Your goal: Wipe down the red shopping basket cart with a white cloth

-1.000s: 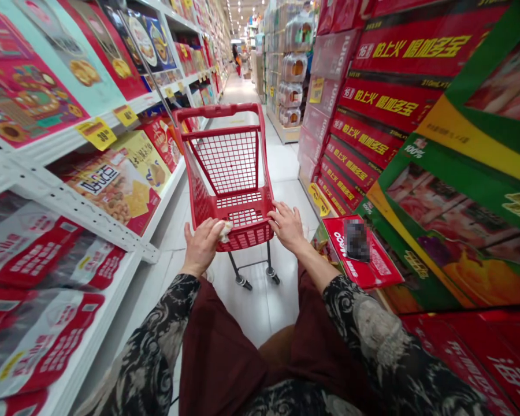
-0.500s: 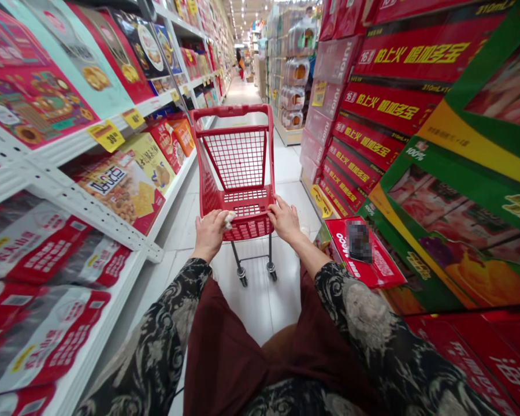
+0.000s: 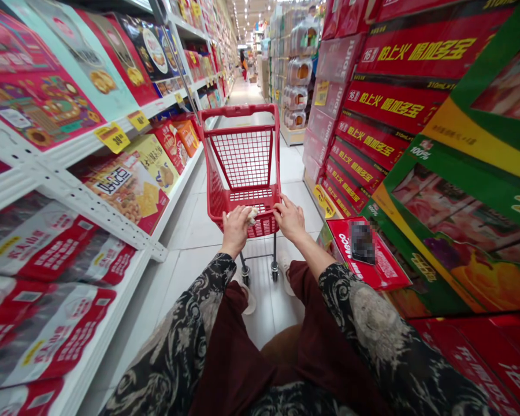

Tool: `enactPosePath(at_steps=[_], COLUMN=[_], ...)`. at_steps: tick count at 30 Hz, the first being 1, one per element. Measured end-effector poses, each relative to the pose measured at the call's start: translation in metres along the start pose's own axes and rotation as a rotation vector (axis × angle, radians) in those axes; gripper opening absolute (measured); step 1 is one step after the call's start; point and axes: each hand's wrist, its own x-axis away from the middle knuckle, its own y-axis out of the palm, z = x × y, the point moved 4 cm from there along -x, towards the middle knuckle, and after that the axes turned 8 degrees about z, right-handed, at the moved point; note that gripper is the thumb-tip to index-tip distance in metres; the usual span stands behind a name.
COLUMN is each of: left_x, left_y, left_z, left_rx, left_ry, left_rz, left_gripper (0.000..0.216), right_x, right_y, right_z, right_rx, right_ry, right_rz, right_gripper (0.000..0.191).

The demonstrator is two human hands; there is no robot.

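Observation:
A red plastic shopping cart (image 3: 243,156) with a mesh basket stands upright in front of me on a thin wheeled frame. My left hand (image 3: 236,232) is closed at the near rim, left of its middle, with a crumpled white tissue (image 3: 252,215) sticking out by the fingers. At the near right corner, my right hand (image 3: 291,219) has its fingers curled onto the rim. Through the mesh I see no goods in the basket. The undersides of both hands are hidden.
On the left run white shelves (image 3: 125,136) with boxed snacks and bagged goods. Stacked red drink cartons (image 3: 390,104) and green boxes (image 3: 459,225) line the right side. A red box (image 3: 390,268) juts out near my right arm. A person (image 3: 243,63) is far down the aisle.
My left hand has slid right along the near rim, from the left corner toward the middle. The cart sits slightly farther right in view. My shoes now show beside its wheels.

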Motion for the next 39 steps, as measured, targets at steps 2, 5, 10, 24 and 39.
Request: enactPosePath(at_steps=[2,5,10,24,39], left_x=[0.004,0.014,0.027,0.048,0.061], left_y=[-0.001,0.0,0.012,-0.038,0.005], left_z=[0.009,0.024,0.051,-0.058,-0.05], left_rx=[0.148,0.468,0.948,0.427,0.608], left_ry=[-0.036,-0.229,-0.584,-0.787,-0.519], left_rz=[0.062,0.201,-0.022,0.281,0.058], left_gripper=[0.04,0.041,0.055,0.057,0.075], right_x=[0.009,0.034,0.063,0.037,0.092], right_y=[-0.004,0.0,0.025,0.017,0.07], right_z=[-0.009,-0.031,-0.047,-0.019,0.029], right_rx=[-0.036,-0.207,-0.391,-0.155,-0.012], right_ry=[0.01,-0.058,-0.027,-0.383,-0.53], right_rz=[0.074,0.153,0.097,0.11,-0.155], right_gripper=[0.027,0.039,0.06,0.028,0.026])
